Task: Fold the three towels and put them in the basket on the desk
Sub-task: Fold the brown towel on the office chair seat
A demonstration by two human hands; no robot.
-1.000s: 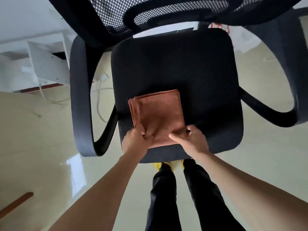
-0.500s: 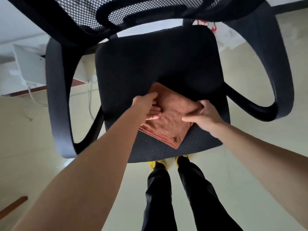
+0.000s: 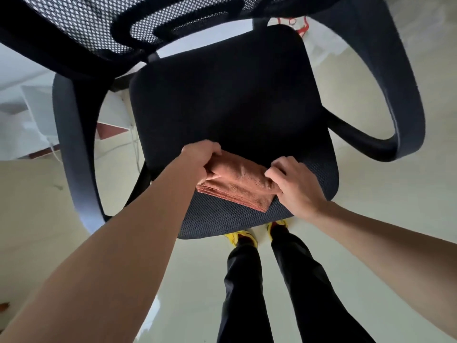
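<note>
The towel (image 3: pixel 237 186) is a rust-brown pad, already folded thick, with its stacked edges showing along the side towards seven o'clock. It lies on the chair seat (image 3: pixel 222 95), close to the seat's six o'clock edge, turned so that its long side runs from ten o'clock down to four. Whether the pad is one towel or more, we cannot tell from the layers alone.

Our left hand (image 3: pixel 201 157) has the end at ten o'clock: the fingers are curled down over the fold and close around it. Our right hand (image 3: pixel 294 186) takes the end at three o'clock, fingers bent and pinching the cloth. We judge that a grip at both ends is there to keep the layers from sliding apart when the pad comes up off the seat; held at one end only, it would likely sag open.

The seat serves as our folding surface, being flat and within reach, and the towel sits near its front edge, where our arms need not stretch past the armrests (image 3: pixel 71 149) at nine and two o'clock. The mesh backrest (image 3: pixel 99 28) fills twelve o'clock. At six o'clock, below the seat, our yellow shoes (image 3: pixel 241 236) stand on the pale floor (image 3: pixel 37 219).

Neither basket nor desk is in view, so the carry remains to be done.
</note>
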